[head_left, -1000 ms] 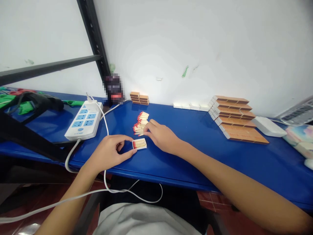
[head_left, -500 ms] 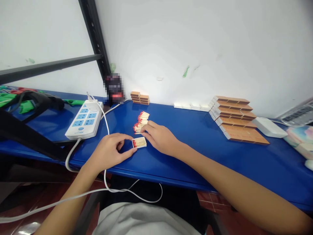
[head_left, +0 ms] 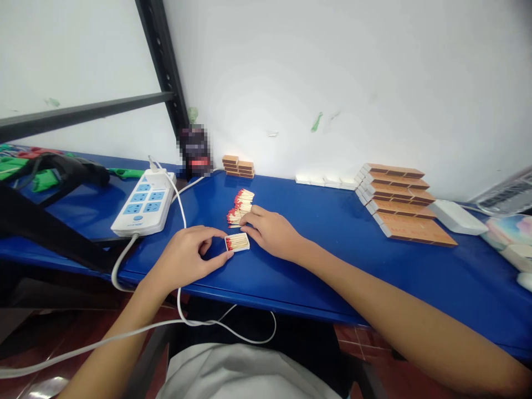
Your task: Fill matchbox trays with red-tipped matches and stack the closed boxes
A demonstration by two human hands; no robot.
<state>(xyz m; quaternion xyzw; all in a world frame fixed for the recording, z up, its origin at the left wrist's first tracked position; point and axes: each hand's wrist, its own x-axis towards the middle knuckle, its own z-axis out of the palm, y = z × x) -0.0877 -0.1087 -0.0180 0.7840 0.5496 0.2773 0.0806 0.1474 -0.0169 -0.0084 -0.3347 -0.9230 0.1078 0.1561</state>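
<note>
Blue and glossy, the table (head_left: 291,288) carries a small white tray (head_left: 243,250). Well to the right of the tray, farther back, stands a stepped stack of matchboxes (head_left: 403,208); to the left of the tray lies a white power strip (head_left: 143,209). The right hand (head_left: 272,230), just right of the tray, has fingertips drawn together at the loose matches (head_left: 245,198); whether they grip one, I cannot tell. The left hand (head_left: 191,252) pinches the left end of the tray between thumb and a finger. The loose matches lie just behind the tray, and several red-headed matches (head_left: 238,241) rest inside it.
</note>
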